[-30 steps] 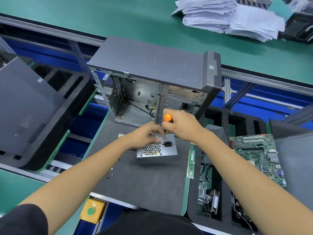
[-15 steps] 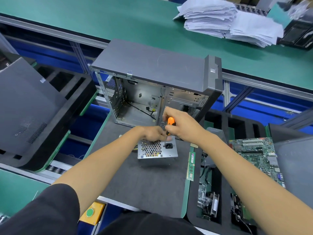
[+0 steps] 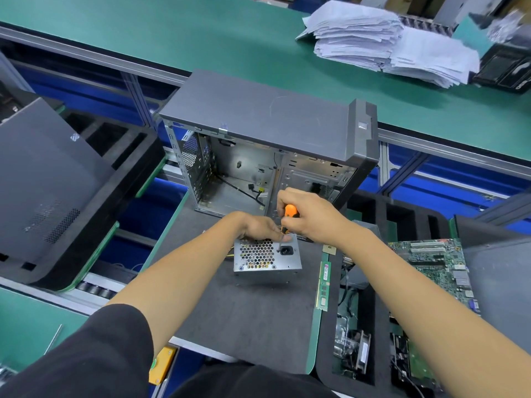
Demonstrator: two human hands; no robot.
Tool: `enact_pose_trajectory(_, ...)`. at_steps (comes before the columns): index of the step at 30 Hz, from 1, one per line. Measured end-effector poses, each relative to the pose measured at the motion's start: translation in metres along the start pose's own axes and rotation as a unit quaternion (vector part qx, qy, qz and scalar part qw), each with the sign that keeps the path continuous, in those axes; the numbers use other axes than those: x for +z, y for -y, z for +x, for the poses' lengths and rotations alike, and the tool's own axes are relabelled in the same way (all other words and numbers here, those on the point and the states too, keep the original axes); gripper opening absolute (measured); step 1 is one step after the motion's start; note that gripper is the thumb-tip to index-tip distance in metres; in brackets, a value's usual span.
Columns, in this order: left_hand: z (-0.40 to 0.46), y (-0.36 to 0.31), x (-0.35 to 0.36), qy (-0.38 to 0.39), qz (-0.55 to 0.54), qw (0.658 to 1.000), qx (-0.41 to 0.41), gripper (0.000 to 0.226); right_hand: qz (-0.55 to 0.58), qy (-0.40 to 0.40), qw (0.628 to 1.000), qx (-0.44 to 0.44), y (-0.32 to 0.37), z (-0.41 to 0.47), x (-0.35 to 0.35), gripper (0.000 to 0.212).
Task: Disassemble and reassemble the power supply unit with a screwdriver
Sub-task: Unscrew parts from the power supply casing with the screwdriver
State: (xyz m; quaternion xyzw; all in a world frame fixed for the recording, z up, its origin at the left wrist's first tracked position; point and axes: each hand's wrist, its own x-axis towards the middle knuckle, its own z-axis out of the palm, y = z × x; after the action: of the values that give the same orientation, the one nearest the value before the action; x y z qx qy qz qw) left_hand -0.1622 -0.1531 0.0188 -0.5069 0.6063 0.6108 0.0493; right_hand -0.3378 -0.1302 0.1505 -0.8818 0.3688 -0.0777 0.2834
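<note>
Not much changed: right hand (image 3: 311,219) still gripping the screwdriver (image 3: 289,215), tip on the PSU (image 3: 267,255); left hand (image 3: 260,226) still curled over its 12 o'clock edge.

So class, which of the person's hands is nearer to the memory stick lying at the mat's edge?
Right. The right hand holds the screwdriver up and left of the memory stick; the left hand rests on the power supply, farther left.

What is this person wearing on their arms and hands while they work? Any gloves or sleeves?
No gloves: both the left hand and the right hand are bare, with no rings, watch or wrist strap visible. The forearms are uncovered too. The only clothing in view is a short black sleeve on the left upper arm, ending above the elbow. The right arm shows no sleeve within the picture.
</note>
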Motion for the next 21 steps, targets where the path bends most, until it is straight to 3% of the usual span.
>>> enact_pose_trajectory(11,0.000,0.004,0.003,-0.017,-0.025,0.999,0.045,0.069,0.041,0.010,0.999,0.005,-0.001,0.000,-0.003,0.018)
enact_pose_trajectory(16,0.001,0.006,0.004,-0.024,-0.020,0.998,0.059,0.059,0.008,-0.008,1.000,0.001,0.000,0.001,-0.002,0.031)
enact_pose_trajectory(21,-0.001,0.005,0.007,-0.027,-0.032,0.996,0.084,0.077,-0.075,0.066,0.993,-0.057,0.002,0.004,-0.013,0.033)
